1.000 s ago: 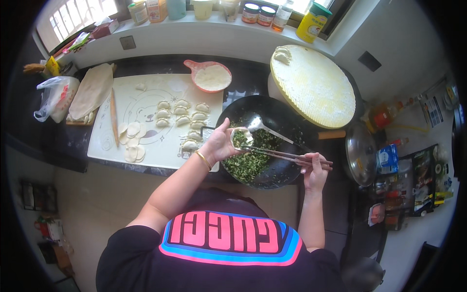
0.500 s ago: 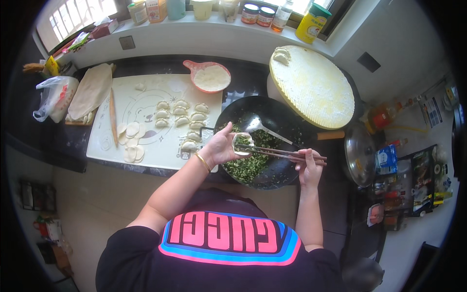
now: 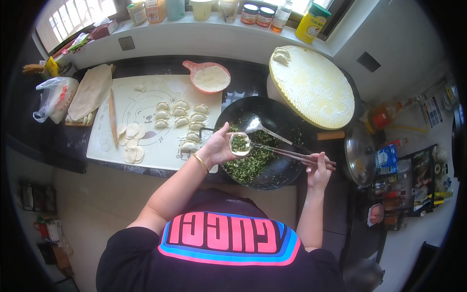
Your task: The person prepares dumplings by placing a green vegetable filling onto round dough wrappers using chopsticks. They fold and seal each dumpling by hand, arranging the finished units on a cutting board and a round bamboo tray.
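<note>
Looks like the filling step: left hand (image 3: 217, 148) holds an open wrapper (image 3: 240, 154) with green filling (image 3: 238, 142) above the left side of the wok (image 3: 287, 171). Right hand (image 3: 318, 173) has the chopsticks (image 3: 292, 154) gripped; can't quite tell if their tips touch the wrapper. Next probably calls for keeping its edge clean for pinching.

Black tee (image 3: 141, 270), short loose sleeves (image 3: 129, 243). Big chest print (image 3: 228, 236): chunky pink block letters (image 3: 188, 229) on black, wrapped in blue bands (image 3: 228, 255), hot-pink outer edge (image 3: 228, 263), rounded corners. Plain gold-coloured bangle (image 3: 200, 162) on the left wrist (image 3: 206, 156). Left hand (image 3: 220, 147) and right hand (image 3: 317, 173) both bare, forearms (image 3: 177, 187) too.
</note>
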`<state>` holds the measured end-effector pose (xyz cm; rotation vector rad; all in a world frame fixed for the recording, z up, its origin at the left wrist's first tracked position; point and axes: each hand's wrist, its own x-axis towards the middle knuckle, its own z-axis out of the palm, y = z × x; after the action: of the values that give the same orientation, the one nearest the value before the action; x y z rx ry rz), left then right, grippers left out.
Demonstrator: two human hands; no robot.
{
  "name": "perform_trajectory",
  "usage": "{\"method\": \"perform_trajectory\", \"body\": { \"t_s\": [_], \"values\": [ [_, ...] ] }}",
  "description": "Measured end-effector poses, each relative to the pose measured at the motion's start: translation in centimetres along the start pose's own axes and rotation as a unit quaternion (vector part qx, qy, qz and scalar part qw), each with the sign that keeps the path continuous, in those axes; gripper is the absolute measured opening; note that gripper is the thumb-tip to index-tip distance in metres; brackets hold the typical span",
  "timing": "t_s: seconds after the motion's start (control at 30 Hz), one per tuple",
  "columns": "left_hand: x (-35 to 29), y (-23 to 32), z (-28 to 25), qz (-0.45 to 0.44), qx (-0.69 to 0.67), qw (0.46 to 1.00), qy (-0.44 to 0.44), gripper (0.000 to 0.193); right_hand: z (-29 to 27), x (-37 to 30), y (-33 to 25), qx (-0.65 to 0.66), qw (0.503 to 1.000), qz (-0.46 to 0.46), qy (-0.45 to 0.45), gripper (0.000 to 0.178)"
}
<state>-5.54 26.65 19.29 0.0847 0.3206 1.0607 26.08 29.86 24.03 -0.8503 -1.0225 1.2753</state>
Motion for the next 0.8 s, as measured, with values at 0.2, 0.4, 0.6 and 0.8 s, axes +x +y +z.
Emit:
{"method": "perform_trajectory", "body": {
  "t_s": [0.2, 0.4, 0.6, 0.8],
  "values": [
    [0.0, 0.2, -0.5, 0.002, -0.011, 1.0, -0.009, 0.063, -0.6, 0.0, -0.2, 0.004, 1.0, 0.009, 0.011, 0.027],
    [-0.1, 0.1, -0.1, 0.0, -0.012, 1.0, -0.014, 0.063, -0.4, -0.2, 1.1, -0.008, 0.999, 0.039, 0.021, 0.028],
    [-0.2, 0.2, -0.6, 0.004, -0.014, 1.0, -0.017, 0.062, -1.6, 0.2, 1.4, 0.044, 0.996, 0.056, 0.058, 0.029],
    [-0.3, 0.0, -0.3, 0.008, -0.003, 1.0, -0.002, 0.062, -0.4, -0.4, 1.7, 0.024, 0.995, 0.08, 0.047, 0.031]
  ]
}}
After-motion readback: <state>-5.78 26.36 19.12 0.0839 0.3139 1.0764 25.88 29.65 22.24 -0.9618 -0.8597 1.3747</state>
